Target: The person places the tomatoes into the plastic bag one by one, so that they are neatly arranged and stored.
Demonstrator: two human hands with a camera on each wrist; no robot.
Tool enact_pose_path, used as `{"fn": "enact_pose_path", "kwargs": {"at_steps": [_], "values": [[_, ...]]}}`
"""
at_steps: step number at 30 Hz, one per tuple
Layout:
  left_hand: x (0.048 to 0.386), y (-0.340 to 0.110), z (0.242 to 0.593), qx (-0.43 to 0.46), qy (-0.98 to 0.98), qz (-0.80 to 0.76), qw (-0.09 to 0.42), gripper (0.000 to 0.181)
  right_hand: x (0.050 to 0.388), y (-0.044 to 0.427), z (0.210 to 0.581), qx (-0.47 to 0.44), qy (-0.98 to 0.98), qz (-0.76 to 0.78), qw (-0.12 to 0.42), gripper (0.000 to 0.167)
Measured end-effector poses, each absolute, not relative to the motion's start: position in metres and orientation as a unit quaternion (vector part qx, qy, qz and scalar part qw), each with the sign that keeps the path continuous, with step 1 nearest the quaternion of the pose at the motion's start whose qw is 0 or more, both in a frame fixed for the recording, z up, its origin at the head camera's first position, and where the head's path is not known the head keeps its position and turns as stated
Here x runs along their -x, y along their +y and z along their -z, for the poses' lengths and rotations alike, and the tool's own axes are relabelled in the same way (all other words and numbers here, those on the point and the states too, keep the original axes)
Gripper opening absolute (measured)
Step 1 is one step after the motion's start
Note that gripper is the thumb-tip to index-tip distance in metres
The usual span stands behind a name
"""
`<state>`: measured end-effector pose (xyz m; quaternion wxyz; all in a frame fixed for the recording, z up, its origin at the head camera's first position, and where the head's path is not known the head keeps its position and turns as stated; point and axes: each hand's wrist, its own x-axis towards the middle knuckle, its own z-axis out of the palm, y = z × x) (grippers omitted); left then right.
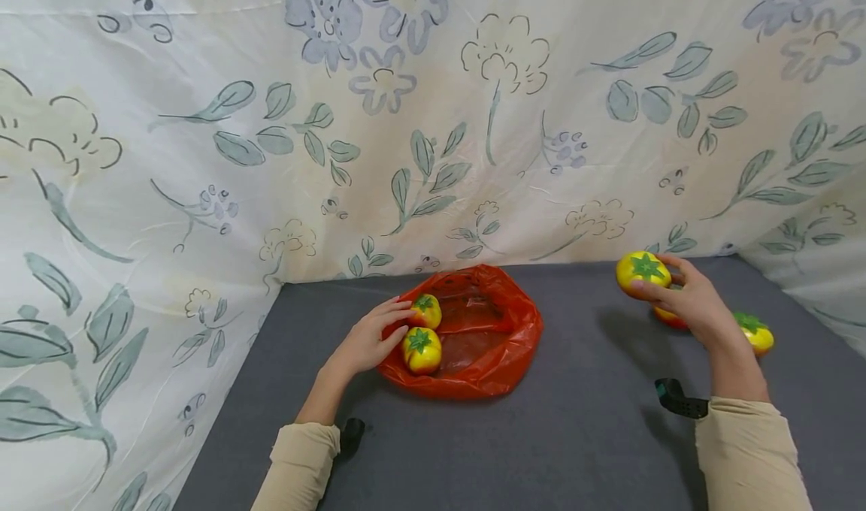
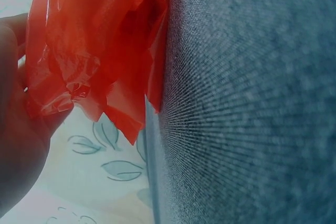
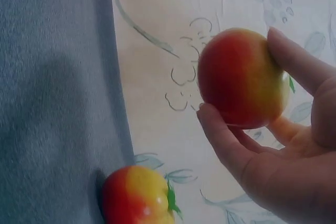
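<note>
An open red plastic bag [image 1: 524, 331] sits on the dark table, two yellow-red fruits [image 1: 422, 351] with green tops inside its left part. The left hand [image 1: 368, 338] rests over the bag's left rim, fingers fairly straight, fingertips beside the fruits. In the left wrist view, red plastic [image 2: 100, 40] covers part of the left hand [image 2: 21, 156]. The right hand [image 1: 697, 300] holds a similar fruit [image 1: 632, 274] above the table, right of the bag. In the right wrist view, thumb and fingers of the right hand [image 3: 278, 166] pinch that fruit [image 3: 241, 77] around its sides.
Beneath the right hand lies another fruit [image 1: 670, 318], partly hidden, and one more [image 1: 756, 334] is right of the forearm. A flower-printed cloth [image 1: 433, 120] hangs behind the table [image 1: 541, 451]. Both wrists carry dark devices.
</note>
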<state>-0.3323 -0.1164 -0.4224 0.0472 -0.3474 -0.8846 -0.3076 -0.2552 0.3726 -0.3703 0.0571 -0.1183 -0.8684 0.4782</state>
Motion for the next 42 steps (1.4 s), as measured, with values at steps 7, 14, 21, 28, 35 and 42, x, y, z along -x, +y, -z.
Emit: {"fn": "enact_pose_path", "kwargs": {"at_steps": [7, 14, 21, 28, 35, 42], "values": [[0.336, -0.117, 0.425, 0.362, -0.88, 0.3, 0.06, 0.034, 0.258, 0.357, 0.364, 0.105, -0.867, -0.482, 0.071, 0.101], [0.337, -0.116, 0.427, 0.365, -0.879, 0.299, 0.062, 0.032, 0.262, 0.343, 0.36, 0.074, -0.855, -0.508, 0.076, 0.097], [0.336, -0.115, 0.427, 0.361, -0.882, 0.298, 0.054, 0.033, 0.268, 0.332, 0.358, 0.052, -0.85, -0.519, 0.078, 0.092], [0.336, -0.114, 0.426, 0.362, -0.881, 0.298, 0.056, 0.033, 0.272, 0.322, 0.359, 0.03, -0.845, -0.529, 0.067, 0.091], [0.336, -0.114, 0.427, 0.362, -0.88, 0.301, 0.057, 0.033, 0.279, 0.313, 0.36, 0.023, -0.845, -0.53, 0.063, 0.09], [0.336, -0.116, 0.427, 0.362, -0.881, 0.297, 0.062, 0.032, 0.284, 0.301, 0.357, 0.009, -0.852, -0.52, 0.064, 0.09]]}}
